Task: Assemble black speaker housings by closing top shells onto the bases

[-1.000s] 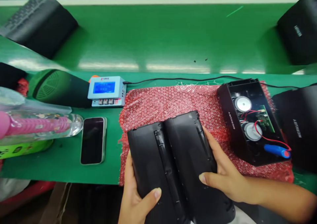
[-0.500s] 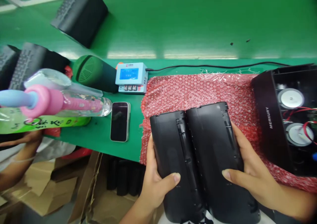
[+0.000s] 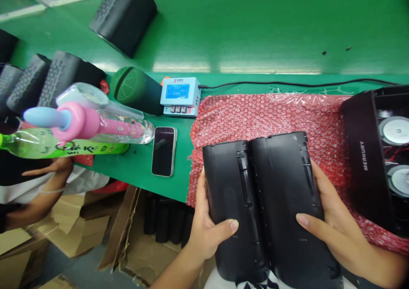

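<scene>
Two black shells held side by side over the near edge of the green tabletop (image 3: 255,33).

Left to right: one green-labelled bottle (image 3: 64,146) and one clear bottle (image 3: 105,118), which holds a pink-and-blue item, lie at the tabletop's left edge; one green round speaker (image 3: 134,88); one phone (image 3: 164,151) lying face up near the near edge; one blue meter (image 3: 180,96) with a lit screen. One red bubble-wrap sheet (image 3: 271,114) covers the tabletop's right part. The left hand (image 3: 207,229) clasps the left black shell (image 3: 230,203), thumb across its face; the right hand (image 3: 332,225) clasps the right black shell (image 3: 287,195) likewise, and the shells touch along their inner edges. At the right edge, one open speaker housing (image 3: 367,152) contains two round drivers (image 3: 396,131) and red wires. Below the tabletop, a cardboard box (image 3: 128,238) holds several dark cylinders; their number cannot be told.
</scene>
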Demonstrator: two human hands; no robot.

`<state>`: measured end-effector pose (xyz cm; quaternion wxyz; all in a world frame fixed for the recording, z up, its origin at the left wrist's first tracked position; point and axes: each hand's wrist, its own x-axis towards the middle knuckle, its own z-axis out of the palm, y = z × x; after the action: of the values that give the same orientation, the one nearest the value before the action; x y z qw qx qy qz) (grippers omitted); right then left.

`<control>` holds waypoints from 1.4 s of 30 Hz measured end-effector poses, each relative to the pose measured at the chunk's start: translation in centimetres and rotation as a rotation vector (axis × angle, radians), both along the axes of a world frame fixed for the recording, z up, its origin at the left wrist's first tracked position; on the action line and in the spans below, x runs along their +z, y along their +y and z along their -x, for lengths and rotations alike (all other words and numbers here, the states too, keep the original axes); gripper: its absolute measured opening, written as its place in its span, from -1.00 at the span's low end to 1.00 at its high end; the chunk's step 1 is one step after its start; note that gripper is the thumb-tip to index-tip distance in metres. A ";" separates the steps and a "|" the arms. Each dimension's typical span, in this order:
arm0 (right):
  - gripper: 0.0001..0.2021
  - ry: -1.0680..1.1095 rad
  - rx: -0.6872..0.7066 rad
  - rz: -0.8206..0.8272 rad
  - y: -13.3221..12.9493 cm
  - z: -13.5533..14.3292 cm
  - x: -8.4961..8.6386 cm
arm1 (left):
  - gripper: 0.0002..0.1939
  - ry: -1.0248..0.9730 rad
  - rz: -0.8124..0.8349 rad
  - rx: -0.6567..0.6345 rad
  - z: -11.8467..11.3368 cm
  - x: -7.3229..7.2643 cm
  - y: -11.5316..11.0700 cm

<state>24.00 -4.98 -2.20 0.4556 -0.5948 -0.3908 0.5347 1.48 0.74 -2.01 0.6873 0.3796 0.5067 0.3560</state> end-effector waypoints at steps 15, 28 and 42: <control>-0.26 0.049 -0.034 0.017 0.0 0.0 0.1 | 0.03 0.004 0.030 0.006 0.1 0.0 -0.1; -0.27 0.049 -0.031 0.019 0.0 0.0 -0.1 | 0.03 0.029 0.007 -0.008 0.2 -0.1 -0.2; -0.30 -0.010 -0.033 0.013 -0.1 0.1 -0.3 | 0.02 -0.010 -0.014 0.007 -0.1 -0.1 0.0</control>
<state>23.91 -5.08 -2.51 0.4586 -0.6066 -0.3798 0.5267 1.62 0.71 -2.09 0.6861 0.3808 0.5021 0.3636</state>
